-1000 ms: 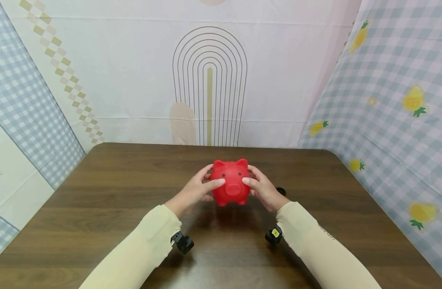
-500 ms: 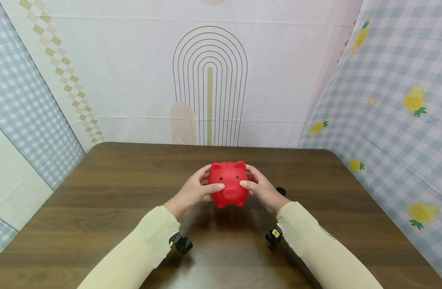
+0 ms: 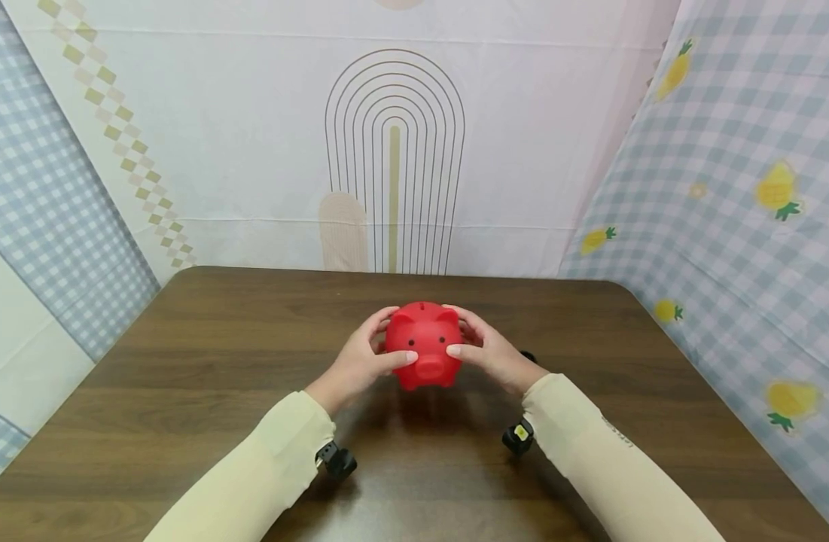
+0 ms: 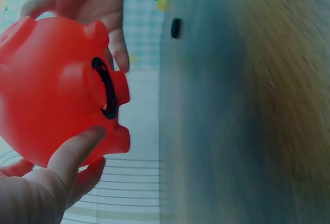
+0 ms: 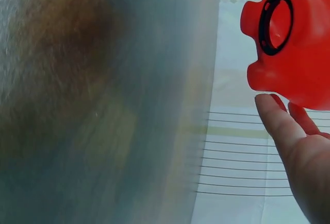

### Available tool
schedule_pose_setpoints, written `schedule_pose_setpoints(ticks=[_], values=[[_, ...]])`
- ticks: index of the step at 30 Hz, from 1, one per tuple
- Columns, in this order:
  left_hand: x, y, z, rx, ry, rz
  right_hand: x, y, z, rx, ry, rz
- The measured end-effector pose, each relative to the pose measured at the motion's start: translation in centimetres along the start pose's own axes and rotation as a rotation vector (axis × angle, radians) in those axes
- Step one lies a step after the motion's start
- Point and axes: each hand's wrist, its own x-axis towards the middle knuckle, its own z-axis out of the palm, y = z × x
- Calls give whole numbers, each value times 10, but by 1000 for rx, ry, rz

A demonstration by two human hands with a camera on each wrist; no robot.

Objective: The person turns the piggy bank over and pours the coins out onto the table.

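Note:
A red piggy bank (image 3: 424, 327) is held up over the table, its snout facing me and the slot on its top showing. My left hand (image 3: 356, 363) grips its left side, thumb beside the snout and the other fingers behind. On the other side, my right hand (image 3: 493, 357) grips it likewise. Both wrist views show the underside, where a black ring (image 5: 264, 28) surrounds an open round hole. A small black round piece (image 4: 176, 28), likely a stopper, lies on the table beyond my right hand, partly hidden by it in the head view.
The brown wooden table (image 3: 238, 339) reaches back to a white patterned cloth (image 3: 251, 135). A checked cloth with pineapples (image 3: 726, 226) hangs at the right. Small black cameras (image 3: 337, 459) are strapped to both wrists.
The piggy bank has shifted slightly left and tipped forward, so more of its top and the slot now show. Both hands keep their grip and turn with it.

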Motion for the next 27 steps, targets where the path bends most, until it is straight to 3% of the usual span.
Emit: schedule_pose_setpoints(ticks=[12, 27], values=[[-2, -6, -1, 110, 18, 93, -4, 0, -4, -6, -48, 9], [-4, -6, -2, 84, -13, 150, -2, -4, 8, -15, -35, -17]])
